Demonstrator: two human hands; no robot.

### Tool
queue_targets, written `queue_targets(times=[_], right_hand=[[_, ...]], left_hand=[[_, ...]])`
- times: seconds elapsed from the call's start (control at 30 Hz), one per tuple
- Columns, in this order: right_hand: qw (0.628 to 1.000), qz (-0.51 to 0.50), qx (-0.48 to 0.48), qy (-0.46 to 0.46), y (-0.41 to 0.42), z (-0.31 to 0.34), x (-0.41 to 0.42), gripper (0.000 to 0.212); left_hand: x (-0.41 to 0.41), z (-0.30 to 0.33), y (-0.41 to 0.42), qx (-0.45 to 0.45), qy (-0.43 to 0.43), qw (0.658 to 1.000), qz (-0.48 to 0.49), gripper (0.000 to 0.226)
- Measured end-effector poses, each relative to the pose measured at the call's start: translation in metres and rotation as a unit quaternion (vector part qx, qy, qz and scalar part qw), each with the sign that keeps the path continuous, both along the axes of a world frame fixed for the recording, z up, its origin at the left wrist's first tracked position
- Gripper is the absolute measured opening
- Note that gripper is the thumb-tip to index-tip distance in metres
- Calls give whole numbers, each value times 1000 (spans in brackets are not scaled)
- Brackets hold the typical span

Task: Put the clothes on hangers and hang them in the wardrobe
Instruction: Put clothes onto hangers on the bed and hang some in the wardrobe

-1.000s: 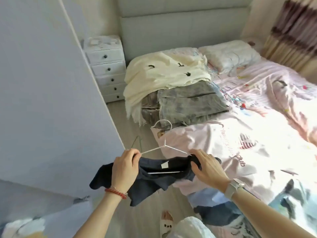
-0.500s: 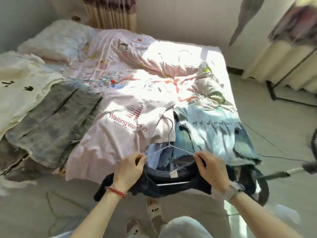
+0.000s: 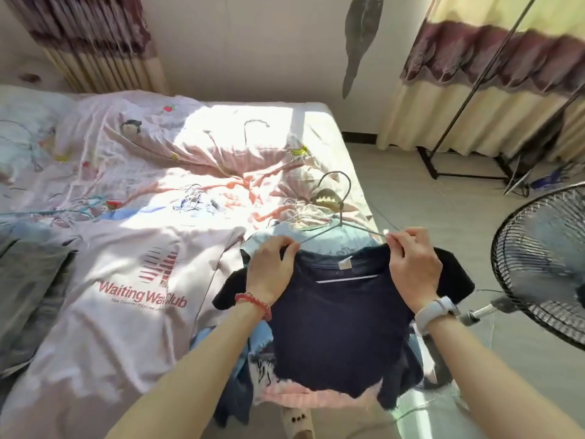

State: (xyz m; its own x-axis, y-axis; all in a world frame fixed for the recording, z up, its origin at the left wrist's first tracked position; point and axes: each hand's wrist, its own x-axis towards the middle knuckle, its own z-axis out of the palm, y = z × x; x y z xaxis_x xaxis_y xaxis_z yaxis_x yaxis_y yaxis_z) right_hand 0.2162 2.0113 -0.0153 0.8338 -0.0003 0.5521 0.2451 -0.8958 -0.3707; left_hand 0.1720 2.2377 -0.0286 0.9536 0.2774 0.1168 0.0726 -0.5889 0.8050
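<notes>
The bed fills the left and centre of the frame, its foot edge toward the right. A printed T-shirt lies spread on it at lower left, with folded trousers beside it at the left edge. Loose hangers lie on the bedding above centre. At lower centre, in front of the bed's near corner, the left hand and right hand hold a dark top on a wire hanger, one at each shoulder, above other clothes piled on the bed edge. A fan stands at the right edge. Curtains hang at upper right, a rack before them.
</notes>
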Motion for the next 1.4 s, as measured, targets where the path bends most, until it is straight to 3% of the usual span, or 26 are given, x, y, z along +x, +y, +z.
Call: queue_targets(times=[0.1, 0.2, 0.3, 0.47, 0.63, 0.83, 1.0, 1.2, 1.3, 1.4], right_hand=[[997, -20, 45, 54, 5, -3, 69, 15], [985, -28, 75, 156, 16, -18, 124, 28], [967, 28, 70, 244, 28, -46, 136, 41], [942, 135, 83, 296, 41, -82, 84, 39], [914, 232, -22, 331, 81, -94, 27, 44], [855, 416, -134, 280, 162, -77, -57, 43], [775, 555, -185, 238, 232, -66, -164, 43], [648, 699, -242, 184, 299, -63, -322, 45], [565, 767, -263, 150, 311, -65, -405, 45], [467, 830, -279, 126, 317, -64, -484, 46]], left_hand=[[69, -2, -10, 47, 6, 998, 47, 20], [122, -12, -11, 106, 85, 987, 87, 33], [129, -34, -13, 144, 108, 979, 98, 39], [73, -71, -15, 228, 122, 962, 93, 43], [-10, -79, 7, 231, 148, 952, 137, 41], [-158, -80, 70, 235, 222, 905, 277, 47], [-311, -65, 96, 235, 246, 840, 423, 43], [-489, -58, 88, 212, 272, 737, 581, 42], [-565, -55, 57, 181, 295, 672, 655, 42], [-637, -46, 18, 176, 290, 584, 738, 36]])
